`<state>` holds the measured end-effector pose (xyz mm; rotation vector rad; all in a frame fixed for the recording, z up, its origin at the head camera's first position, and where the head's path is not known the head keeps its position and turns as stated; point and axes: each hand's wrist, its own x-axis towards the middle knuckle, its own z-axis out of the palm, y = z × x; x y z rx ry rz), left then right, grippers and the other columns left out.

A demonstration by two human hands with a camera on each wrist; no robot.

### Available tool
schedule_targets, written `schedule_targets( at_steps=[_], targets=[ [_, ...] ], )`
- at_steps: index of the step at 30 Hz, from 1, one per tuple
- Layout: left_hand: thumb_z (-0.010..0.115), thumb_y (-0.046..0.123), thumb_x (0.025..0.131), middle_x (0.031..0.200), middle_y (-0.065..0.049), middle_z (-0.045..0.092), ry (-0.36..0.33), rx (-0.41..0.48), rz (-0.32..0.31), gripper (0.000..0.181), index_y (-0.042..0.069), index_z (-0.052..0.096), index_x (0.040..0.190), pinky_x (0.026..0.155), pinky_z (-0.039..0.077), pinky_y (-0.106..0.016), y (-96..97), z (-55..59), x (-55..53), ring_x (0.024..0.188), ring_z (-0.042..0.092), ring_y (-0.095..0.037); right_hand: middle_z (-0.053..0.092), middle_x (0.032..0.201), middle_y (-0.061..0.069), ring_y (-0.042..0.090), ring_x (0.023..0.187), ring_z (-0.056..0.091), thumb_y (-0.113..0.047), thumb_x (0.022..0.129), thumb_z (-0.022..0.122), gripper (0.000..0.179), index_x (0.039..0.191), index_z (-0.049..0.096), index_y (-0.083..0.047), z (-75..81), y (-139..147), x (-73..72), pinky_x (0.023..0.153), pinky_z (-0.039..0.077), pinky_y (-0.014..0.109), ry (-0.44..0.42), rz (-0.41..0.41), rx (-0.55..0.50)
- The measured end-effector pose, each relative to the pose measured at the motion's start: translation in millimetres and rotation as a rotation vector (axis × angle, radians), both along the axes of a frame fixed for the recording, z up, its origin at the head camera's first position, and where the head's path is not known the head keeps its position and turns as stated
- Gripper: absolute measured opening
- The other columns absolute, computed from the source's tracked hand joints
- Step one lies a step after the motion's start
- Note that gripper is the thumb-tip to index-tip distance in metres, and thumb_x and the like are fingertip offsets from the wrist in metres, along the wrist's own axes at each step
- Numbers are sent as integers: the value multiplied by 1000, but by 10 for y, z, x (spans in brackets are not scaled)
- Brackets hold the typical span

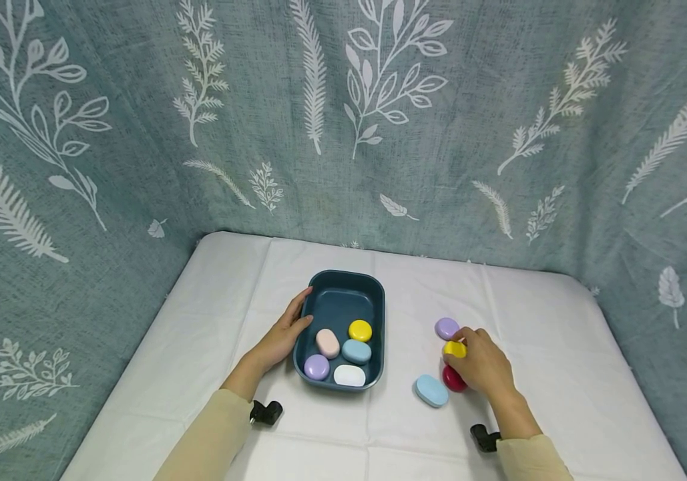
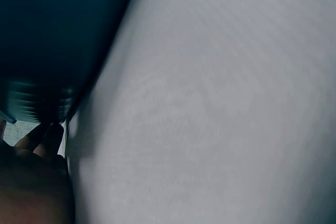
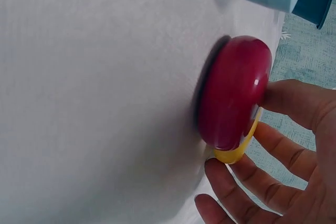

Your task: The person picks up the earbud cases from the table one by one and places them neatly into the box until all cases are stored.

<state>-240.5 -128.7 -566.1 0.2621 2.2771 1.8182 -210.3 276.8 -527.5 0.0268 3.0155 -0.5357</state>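
On the left, my left hand (image 1: pixel 281 337) grips the near-left wall of a dark teal tray (image 1: pixel 343 279), thumb over the rim. Inside lie glossy, rounded pieces: a pink oval (image 1: pixel 328 343), a yellow disc (image 1: pixel 360 331), a light blue oval (image 1: pixel 356 351), a purple disc (image 1: pixel 316 367) and a white oval (image 1: pixel 350 375). To the right of the tray, my right hand (image 1: pixel 483 361) pinches another yellow disc (image 1: pixel 454 349) between thumb and fingers. Next to it lie a red disc (image 1: pixel 454 379), a purple disc (image 1: pixel 446 327) and a light blue oval (image 1: pixel 431 391). The red disc partly hides the yellow one in the right wrist view.
White cloth (image 1: pixel 415 447) covers the table. A teal curtain with a white leaf print (image 1: pixel 259 100) hangs behind and at both sides. Black camera mounts (image 1: pixel 266 413) sit at the wrists, close above the cloth.
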Motion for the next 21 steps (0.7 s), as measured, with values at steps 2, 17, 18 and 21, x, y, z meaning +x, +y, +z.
schedule_targets(
  at_steps=[2,17,18,21],
  targets=[
    [45,29,103,161,13,15,0,0,-1,56,48,20,150,122,11,-49,-1,-5,-2,150,11,-15,57,114,18,32,93,59,-33,83,73,45,121,59,-11,2,-2,3,80,51,54,1,1,3],
    [45,34,103,162,10,13,10,-4,-13,56,47,19,150,121,10,-51,2,28,16,151,10,-19,57,115,15,33,98,60,-31,84,71,41,119,60,-13,264,-125,-8,80,51,52,53,62,-18],
    [46,34,103,162,11,14,9,-6,-8,56,47,19,150,121,10,-51,2,25,18,151,10,-19,57,114,14,32,98,60,-31,84,71,40,119,61,-13,296,-150,-10,79,51,52,62,74,-23],
    [45,34,103,162,13,14,0,-13,-2,56,46,19,151,121,12,-51,2,16,24,151,11,-18,58,111,12,30,97,61,-32,84,72,39,118,62,-14,377,-243,-23,78,52,49,94,114,-37]
  ],
)
